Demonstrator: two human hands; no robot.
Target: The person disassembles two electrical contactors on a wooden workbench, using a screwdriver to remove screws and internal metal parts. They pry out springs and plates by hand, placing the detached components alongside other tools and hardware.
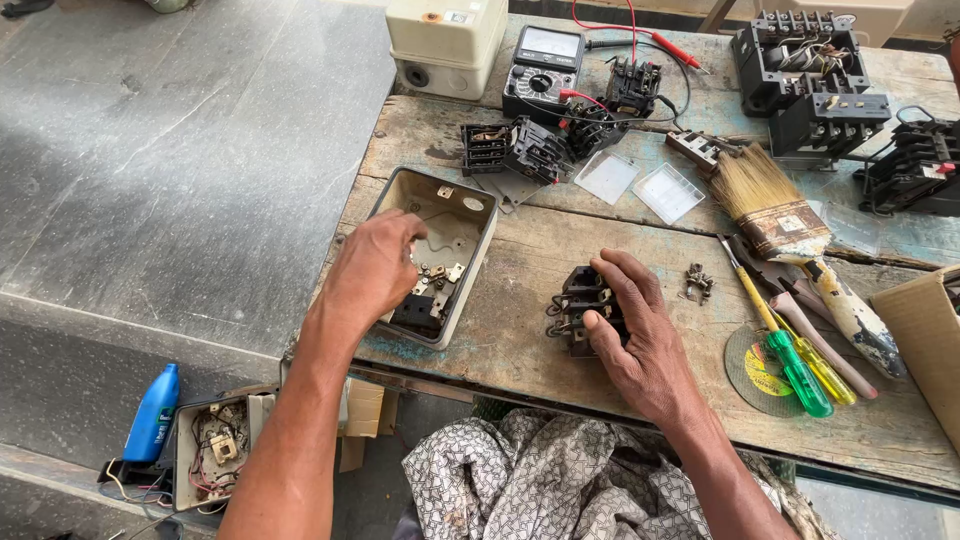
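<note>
My left hand reaches into an open grey plastic enclosure on the wooden bench, its fingertips down among small metal screws and clips lying inside; whether it grips one is hidden. On the bench just right of the enclosure, my right hand presses and grips a black electrical contactor block with wire loops on its left side. A small metal terminal piece lies right of that hand.
A paint brush, green and yellow screwdrivers and a grinding disc lie at right. An analog multimeter, a cream switch box and more black contactor parts sit at the back. A cardboard box stands far right.
</note>
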